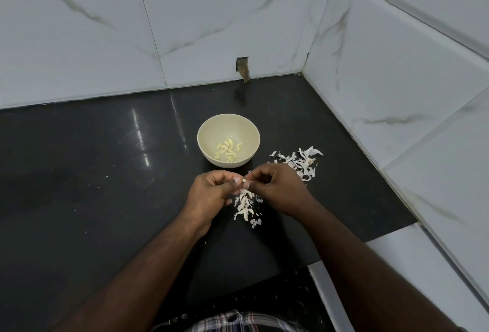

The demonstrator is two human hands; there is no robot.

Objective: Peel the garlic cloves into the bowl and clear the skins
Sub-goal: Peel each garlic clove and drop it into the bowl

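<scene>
A cream bowl (209, 130) stands on the black counter and holds several peeled garlic cloves (228, 151). Just in front of it, my left hand (211, 194) and my right hand (277, 188) meet and pinch one small garlic clove (244, 181) between fingertips and thumbs. Most of that clove is hidden by the fingers. A heap of white skins (246, 206) lies on the counter right below my hands. A second, larger scatter of skins (301, 163) lies to the right of the bowl, partly behind my right hand.
The black counter (105, 173) runs into a corner of white marbled wall tiles (211, 27) at the back and right. A small cut-out hole (243, 67) sits low in the back wall. Tiny skin flecks dot the counter's front edge (291, 294).
</scene>
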